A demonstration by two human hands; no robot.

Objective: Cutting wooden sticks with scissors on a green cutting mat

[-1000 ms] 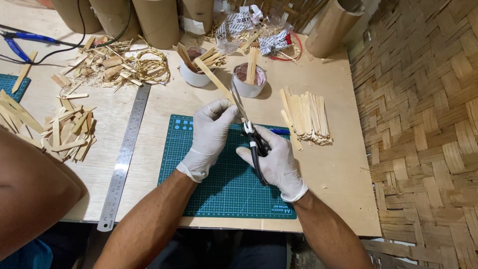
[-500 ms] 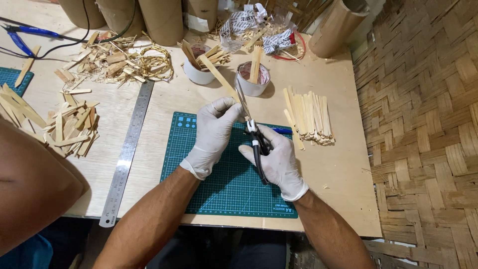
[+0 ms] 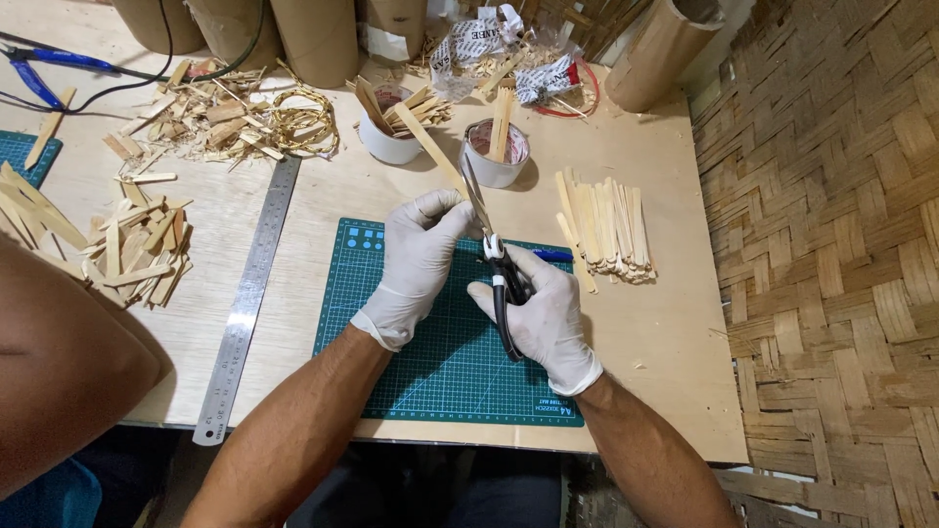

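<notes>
Both my hands wear white gloves and work over a green cutting mat [image 3: 445,362]. My left hand [image 3: 419,256] pinches a long thin bamboo strip [image 3: 427,147] that slants up and to the left. My right hand [image 3: 544,315] grips the black handles of a pair of scissors [image 3: 494,252], whose blades point up along the strip. The blades look nearly closed against the strip.
A stack of cut bamboo slats [image 3: 603,225] lies right of the mat, and a steel ruler [image 3: 248,300] lies left of it. Two small cups [image 3: 494,153] with sticks stand behind. Scrap pieces [image 3: 137,249], shavings [image 3: 220,117], cardboard tubes and blue pliers [image 3: 34,78] fill the back. Another person's knee [image 3: 59,362] is at left.
The hands, strip and scissors have stayed almost in place; the view has shifted slightly.
</notes>
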